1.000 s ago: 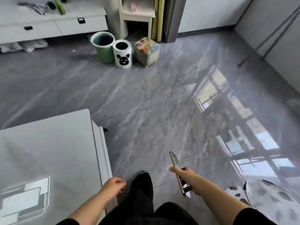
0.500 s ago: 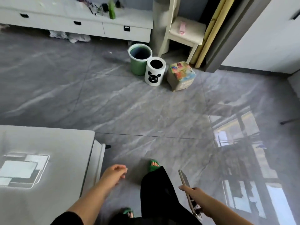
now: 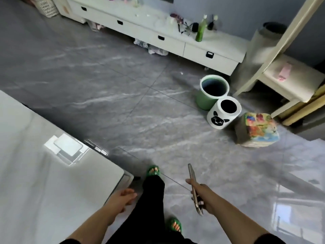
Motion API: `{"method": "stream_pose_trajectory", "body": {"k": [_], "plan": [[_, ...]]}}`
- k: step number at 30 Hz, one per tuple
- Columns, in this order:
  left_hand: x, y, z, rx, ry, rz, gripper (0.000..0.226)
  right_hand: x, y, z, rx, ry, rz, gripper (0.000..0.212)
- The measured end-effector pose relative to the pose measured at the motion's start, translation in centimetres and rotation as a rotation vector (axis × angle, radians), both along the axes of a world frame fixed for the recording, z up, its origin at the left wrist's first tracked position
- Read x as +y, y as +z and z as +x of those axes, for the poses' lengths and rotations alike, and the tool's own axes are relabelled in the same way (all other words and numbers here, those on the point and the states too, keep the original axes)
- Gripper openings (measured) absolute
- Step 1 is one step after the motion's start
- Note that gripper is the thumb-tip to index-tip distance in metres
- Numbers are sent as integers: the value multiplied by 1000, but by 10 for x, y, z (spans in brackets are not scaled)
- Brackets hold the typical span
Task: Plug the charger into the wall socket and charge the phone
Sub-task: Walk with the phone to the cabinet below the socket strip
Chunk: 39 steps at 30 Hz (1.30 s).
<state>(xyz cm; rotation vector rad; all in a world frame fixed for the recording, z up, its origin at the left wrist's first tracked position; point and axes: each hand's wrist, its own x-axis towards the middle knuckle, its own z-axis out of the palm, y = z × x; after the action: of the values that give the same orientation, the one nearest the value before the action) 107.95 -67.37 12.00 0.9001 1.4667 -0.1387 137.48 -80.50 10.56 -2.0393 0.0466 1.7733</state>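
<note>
My right hand grips a slim phone edge-on, its top end pointing away from me over the grey floor. My left hand hangs beside the corner of a white table, fingers loosely apart and holding nothing. No charger and no wall socket are visible. My black trouser leg and green slippers show between the two hands.
A white table fills the lower left. A long white drawer cabinet with clutter runs along the far wall. A green bin, a white panda bin, a colourful cube stool and a cream chair stand at right.
The view has swung left, so the bins and cabinet shifted right in view. I have stepped forward; the phone stays in my right hand and my left hand remains near the table corner.
</note>
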Motion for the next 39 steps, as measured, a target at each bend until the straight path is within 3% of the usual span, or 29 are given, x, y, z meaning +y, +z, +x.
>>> {"method": "stream_pose_trajectory", "body": {"k": [4, 15, 18, 25, 35, 39], "plan": [[66, 2, 24, 17, 2, 66, 24, 84, -3, 31, 10, 19, 5, 81], [280, 3, 153, -63, 92, 90, 22, 241, 10, 145, 23, 46, -138, 54], [340, 2, 192, -92, 118, 92, 11, 281, 6, 192, 42, 38, -184, 54], [439, 1, 258, -17, 118, 120, 25, 427, -8, 286, 37, 211, -211, 65], [578, -6, 270, 85, 384, 21, 26, 694, -1, 300, -68, 355, -21, 84], [662, -14, 265, 70, 400, -1, 26, 790, -5, 297, -75, 366, -10, 84]]}}
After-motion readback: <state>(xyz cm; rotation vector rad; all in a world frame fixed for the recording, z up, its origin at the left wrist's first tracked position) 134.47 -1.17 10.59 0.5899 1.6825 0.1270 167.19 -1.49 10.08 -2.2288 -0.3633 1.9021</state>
